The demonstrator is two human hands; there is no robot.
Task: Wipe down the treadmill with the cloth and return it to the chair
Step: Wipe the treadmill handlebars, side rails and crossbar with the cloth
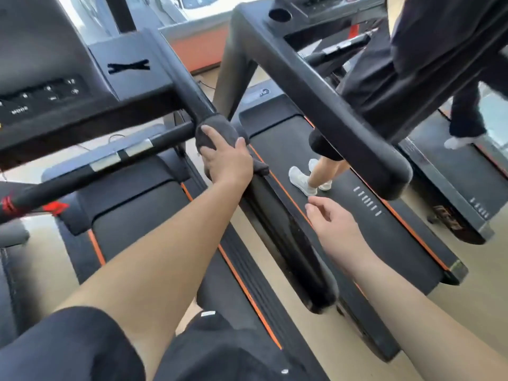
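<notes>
Near edge: black sleeve (68, 345) at lower left, bare forearm running up and away from it.

Right hand (332, 224) hangs in the air right of centre, palm turned left, fingers (313, 209) loosely spread and lightly bent, holding nothing. Below it lie the orange-trimmed side rail of the neighbouring treadmill (343, 204) and the floor gap.

Treadmill (137, 215) being wiped fills the left half: black belt, orange edge stripes.

Middle distance: left hand (225, 158) sits on the right-hand handrail (288, 235), where the handrail meets the crossbar (107, 160). Its fingers (242, 143) and thumb curl over a dark grey cloth (217, 129), clamping it round the rail. A loose corner of the cloth hangs out to the right of the hand.

Crossbar carries two silver plates; a red clip (8, 207) shows at its left end.

Farther left: console (41, 92), buttons blurred.

Farther right: a person in white shoes (302, 180) stands on the neighbouring belt. Beyond, at far right, a second person's white shoe (459, 141) is on a third machine.
</notes>
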